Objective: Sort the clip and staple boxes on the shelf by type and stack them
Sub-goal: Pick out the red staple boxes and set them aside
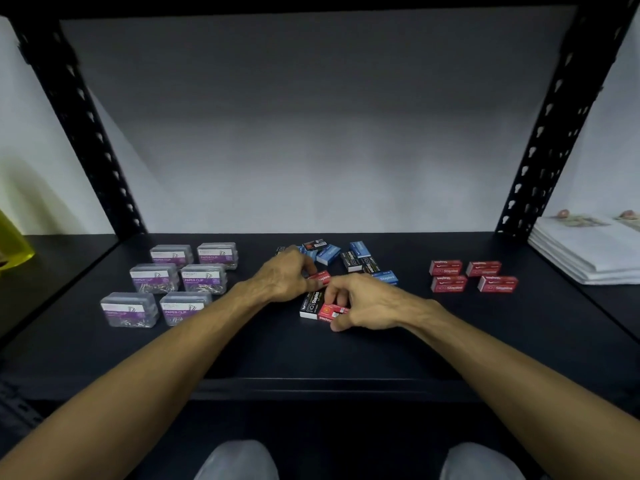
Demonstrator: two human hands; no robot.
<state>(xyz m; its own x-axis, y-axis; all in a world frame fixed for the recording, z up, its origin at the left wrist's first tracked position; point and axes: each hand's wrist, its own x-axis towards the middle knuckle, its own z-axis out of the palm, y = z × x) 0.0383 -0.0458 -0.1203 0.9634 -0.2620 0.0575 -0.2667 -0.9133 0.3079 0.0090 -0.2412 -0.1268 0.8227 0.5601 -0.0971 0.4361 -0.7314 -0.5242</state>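
The right hand (363, 306) is curled around a red staple box (330, 311), fingers over its top edge and thumb at its near edge; the box sits at the front of the central group, touching a black staple box (311, 304) just to its left. The left hand (284, 277) reaches in from the left with its fingers bent down onto a second red staple box (320, 278), which lies just behind the black one; whether the fingers pinch that box or only rest on it cannot be told. Behind both hands lies an unsorted cluster of blue staple boxes (327, 253) and further black boxes (351, 260), lying at mixed angles and touching one another; another blue box (386, 277) lies at the cluster's right edge. Well to the right, four red staple boxes (472, 276) stand in a two-by-two group, near each other but apart. Well to the left, six clear paper clip boxes (178, 282) with purple labels are set out in three rows of two. All items rest on the dark shelf (415, 341), framed by black perforated uprights (79, 116). A stack of white papers (588, 254) lies at the far right, and a yellow-green object (14, 247) shows at the left edge.
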